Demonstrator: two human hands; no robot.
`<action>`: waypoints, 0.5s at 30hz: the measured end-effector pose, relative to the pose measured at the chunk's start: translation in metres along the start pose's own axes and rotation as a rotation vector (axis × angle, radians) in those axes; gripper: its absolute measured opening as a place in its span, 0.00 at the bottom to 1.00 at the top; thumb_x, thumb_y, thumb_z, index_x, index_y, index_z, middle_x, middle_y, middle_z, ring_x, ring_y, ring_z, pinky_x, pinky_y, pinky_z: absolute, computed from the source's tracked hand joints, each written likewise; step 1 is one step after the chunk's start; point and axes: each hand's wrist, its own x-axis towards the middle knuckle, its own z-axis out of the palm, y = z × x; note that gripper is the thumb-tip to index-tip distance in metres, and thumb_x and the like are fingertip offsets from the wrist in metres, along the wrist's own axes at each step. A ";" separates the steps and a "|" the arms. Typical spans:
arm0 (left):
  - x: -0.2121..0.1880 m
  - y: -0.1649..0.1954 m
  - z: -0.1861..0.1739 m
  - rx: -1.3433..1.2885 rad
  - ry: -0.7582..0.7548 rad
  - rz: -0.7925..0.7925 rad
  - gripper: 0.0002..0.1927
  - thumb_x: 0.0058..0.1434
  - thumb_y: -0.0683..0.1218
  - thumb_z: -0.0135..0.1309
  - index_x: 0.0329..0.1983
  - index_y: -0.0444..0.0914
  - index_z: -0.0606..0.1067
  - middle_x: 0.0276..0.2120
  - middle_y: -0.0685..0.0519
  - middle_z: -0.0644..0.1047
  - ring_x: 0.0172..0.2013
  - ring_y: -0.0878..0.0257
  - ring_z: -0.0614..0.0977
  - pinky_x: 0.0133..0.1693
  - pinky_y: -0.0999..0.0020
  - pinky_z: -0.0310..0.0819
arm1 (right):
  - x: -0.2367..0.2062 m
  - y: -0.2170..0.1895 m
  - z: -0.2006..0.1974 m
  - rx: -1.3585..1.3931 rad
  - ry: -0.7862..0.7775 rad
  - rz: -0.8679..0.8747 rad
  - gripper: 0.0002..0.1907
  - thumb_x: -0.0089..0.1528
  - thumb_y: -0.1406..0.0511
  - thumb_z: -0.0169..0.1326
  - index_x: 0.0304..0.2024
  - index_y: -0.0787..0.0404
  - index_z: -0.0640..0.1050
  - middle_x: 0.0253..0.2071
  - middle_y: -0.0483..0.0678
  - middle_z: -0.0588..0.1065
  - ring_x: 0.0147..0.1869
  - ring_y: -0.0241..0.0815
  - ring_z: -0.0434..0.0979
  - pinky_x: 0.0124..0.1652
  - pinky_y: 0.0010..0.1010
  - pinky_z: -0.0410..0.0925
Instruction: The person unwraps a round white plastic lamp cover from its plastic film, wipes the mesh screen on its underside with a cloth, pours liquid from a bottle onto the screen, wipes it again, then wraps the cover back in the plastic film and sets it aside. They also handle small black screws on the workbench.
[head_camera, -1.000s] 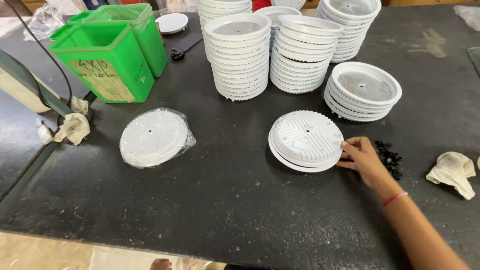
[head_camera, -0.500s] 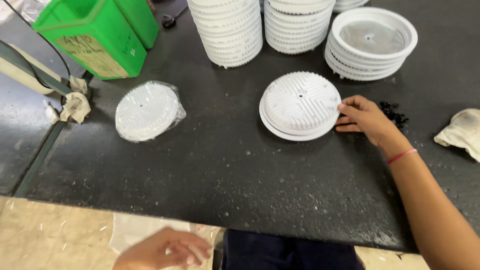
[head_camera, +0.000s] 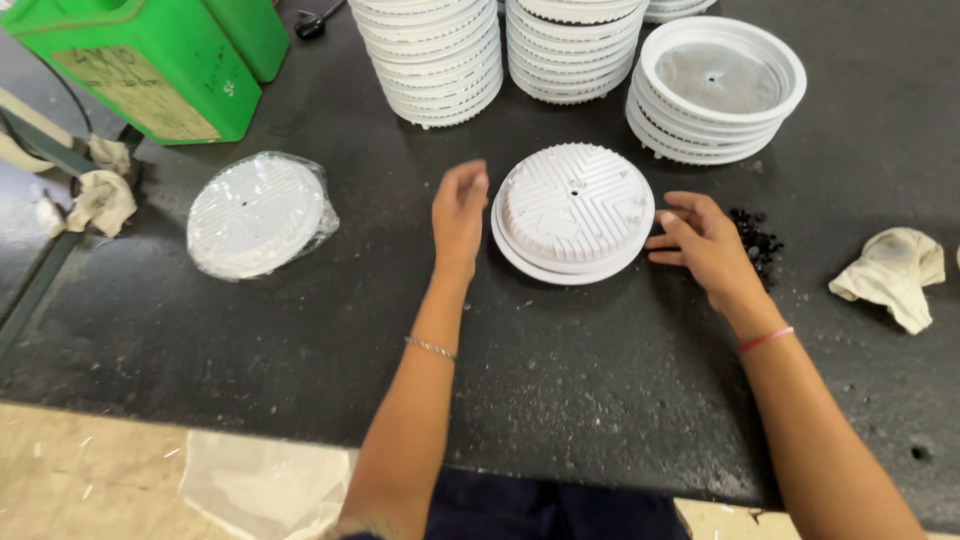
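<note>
A round white ribbed plastic cover (head_camera: 573, 210) lies on the black table (head_camera: 300, 330), seemingly two pieces stacked. My left hand (head_camera: 460, 212) is open just left of its rim, fingers up and holding nothing. On the cover's right side my right hand (head_camera: 703, 243) rests on the table, fingertips close to the rim, fingers apart. A small pile of black screws (head_camera: 755, 238) lies just beyond my right hand.
Another white cover wrapped in clear plastic (head_camera: 258, 214) lies to the left. Tall stacks of white covers (head_camera: 430, 55) (head_camera: 572, 45) and a shorter stack (head_camera: 715, 90) stand behind. Green bins (head_camera: 140, 60) at far left, rags (head_camera: 893, 272) (head_camera: 100, 195), a clear bag (head_camera: 265, 485) below the table edge.
My left hand has come up from below the table edge to the left side of the cover. The view has tilted down and closer; my right hand stays by the cover's right rim.
</note>
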 end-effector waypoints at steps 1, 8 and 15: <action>0.002 -0.012 0.000 -0.014 0.001 -0.023 0.14 0.69 0.45 0.54 0.54 0.36 0.77 0.45 0.53 0.80 0.42 0.67 0.79 0.44 0.70 0.76 | 0.001 0.000 -0.001 0.000 0.016 -0.010 0.25 0.69 0.65 0.48 0.67 0.67 0.65 0.56 0.56 0.74 0.50 0.46 0.80 0.46 0.37 0.76; 0.004 -0.021 -0.017 -0.045 -0.048 -0.181 0.19 0.70 0.53 0.48 0.54 0.36 0.79 0.50 0.55 0.81 0.47 0.68 0.78 0.48 0.71 0.74 | -0.003 0.002 0.003 -0.041 0.024 -0.027 0.27 0.70 0.62 0.46 0.71 0.61 0.65 0.62 0.50 0.72 0.53 0.41 0.77 0.47 0.34 0.74; -0.002 -0.003 0.002 0.074 -0.098 -0.142 0.26 0.71 0.60 0.45 0.51 0.36 0.81 0.50 0.52 0.81 0.52 0.63 0.80 0.55 0.70 0.70 | -0.013 -0.007 0.015 -0.272 0.035 -0.133 0.24 0.72 0.59 0.44 0.68 0.58 0.70 0.68 0.51 0.64 0.61 0.40 0.73 0.49 0.34 0.74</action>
